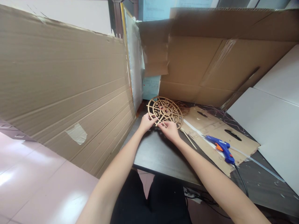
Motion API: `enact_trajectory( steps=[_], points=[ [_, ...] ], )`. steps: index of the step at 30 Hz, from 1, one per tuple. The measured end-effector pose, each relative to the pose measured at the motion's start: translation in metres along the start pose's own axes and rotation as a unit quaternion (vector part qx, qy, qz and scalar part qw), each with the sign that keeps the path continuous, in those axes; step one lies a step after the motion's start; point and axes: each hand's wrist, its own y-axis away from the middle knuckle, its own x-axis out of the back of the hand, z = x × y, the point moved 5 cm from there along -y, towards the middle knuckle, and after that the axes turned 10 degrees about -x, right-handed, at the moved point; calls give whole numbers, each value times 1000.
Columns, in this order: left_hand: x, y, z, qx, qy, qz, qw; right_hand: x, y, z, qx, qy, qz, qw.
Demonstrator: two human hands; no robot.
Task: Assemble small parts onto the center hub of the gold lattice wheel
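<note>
With left hand (146,122) and right hand (170,130) each in a pinching grip on the gold lattice disc (164,110), uneven pressure could probably snap its thin spokes.

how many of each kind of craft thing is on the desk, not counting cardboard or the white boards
fretwork discs: 2, gold disc in left hand and right hand, darker disc behind
blue glue gun: 1
thin wooden stick: 1
clear rod: 1
total: 5

both hands (146,122) (171,129) | grip gold fretwork disc (166,111) (tilted) | glue gun (222,148) right
</note>
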Motion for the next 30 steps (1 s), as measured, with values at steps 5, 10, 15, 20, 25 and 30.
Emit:
enact_trajectory(
  steps=[5, 10, 15, 20, 25, 30],
  points=[
    [0, 0, 3, -11, -13, 2, 1000, 0, 0, 0, -13, -9, -7, 1000],
    [1, 1, 6, -23, -30, 7, 999, 0, 0, 1, -15, -16, -8, 1000],
    [0, 1, 7, -34, -41, 6, 999, 0, 0, 2, -8, -19, -9, 1000],
    [0, 2, 8, -39, -49, 0, 998, 0, 0, 1, 1, -12, -5, 1000],
    [0, 2, 8, -38, -51, 3, 998, 1, 0, -1, 5, -7, 0, 1000],
    [-1, 2, 8, -35, -46, 3, 998, 0, 1, 0, 2, -10, -1, 1000]
  ],
)
